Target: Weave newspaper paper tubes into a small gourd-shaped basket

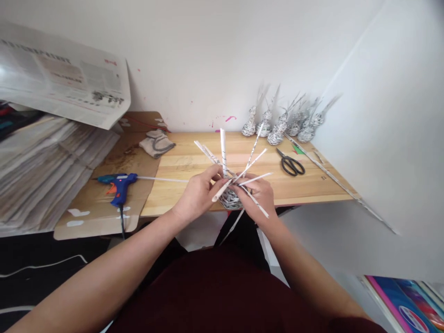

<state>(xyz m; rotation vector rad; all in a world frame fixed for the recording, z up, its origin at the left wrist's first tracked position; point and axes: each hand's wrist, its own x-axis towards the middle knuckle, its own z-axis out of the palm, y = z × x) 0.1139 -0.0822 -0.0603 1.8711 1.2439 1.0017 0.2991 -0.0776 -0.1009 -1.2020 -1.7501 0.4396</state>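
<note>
Between my hands, at the table's front edge, is a small woven newspaper basket (231, 200) with rolled paper tubes sticking out of it in several directions. My left hand (201, 192) pinches around the tubes on its left side, where one thick tube (222, 190) points toward me. On the right side my right hand (256, 196) closes its fingers on the weave, with tubes passing over and under it. One long tube hangs down below the table edge. My fingers partly hide the woven rim.
Black scissors (291, 163) lie right of my hands, beside a long paper tube (340, 180). Several woven paper pieces (277, 129) stand along the wall. Leftward are a blue glue gun (122, 187) on cardboard (138, 203), a cloth (157, 143) and stacked newspapers (45, 171).
</note>
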